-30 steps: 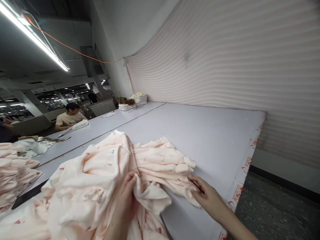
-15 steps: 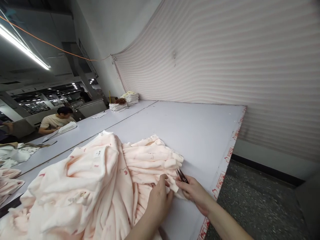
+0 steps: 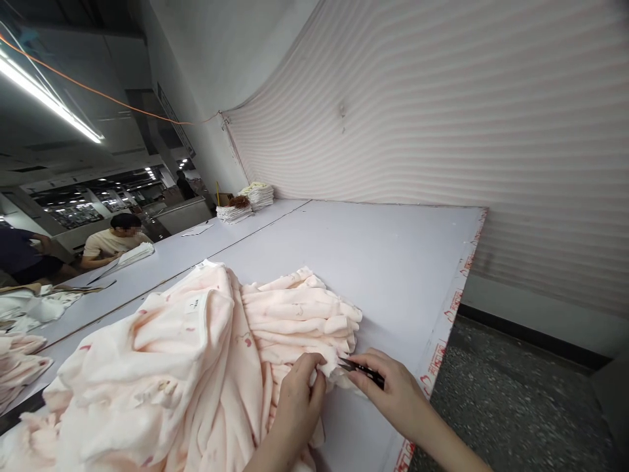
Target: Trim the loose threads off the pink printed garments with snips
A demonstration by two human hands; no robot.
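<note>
A heap of pale pink fleece garments (image 3: pixel 196 367) with small red marks lies on the table before me. My left hand (image 3: pixel 301 390) pinches the edge of one garment at the right side of the heap. In my right hand (image 3: pixel 388 387) is a small pair of dark thread snips (image 3: pixel 366 372), gripped between thumb and fingers. Their pointed tips meet the pinched cloth edge, just right of my left fingertips. Whether the blades are parted is too small to tell. A white neck label (image 3: pixel 198 304) shows on the top garment.
The pale table (image 3: pixel 383 249) ends at a right edge with red-printed tape (image 3: pixel 437 357). Folded stacks (image 3: pixel 255 196) stand at the far end. A seated person (image 3: pixel 115 239) works across the table; another person (image 3: pixel 24 252) is at far left. Striped cloth (image 3: pixel 417 111) covers the wall.
My right hand has turned the snips from pointing up and away to pointing left at the cloth edge. My left hand has shifted slightly left and down, still pinching cloth.
</note>
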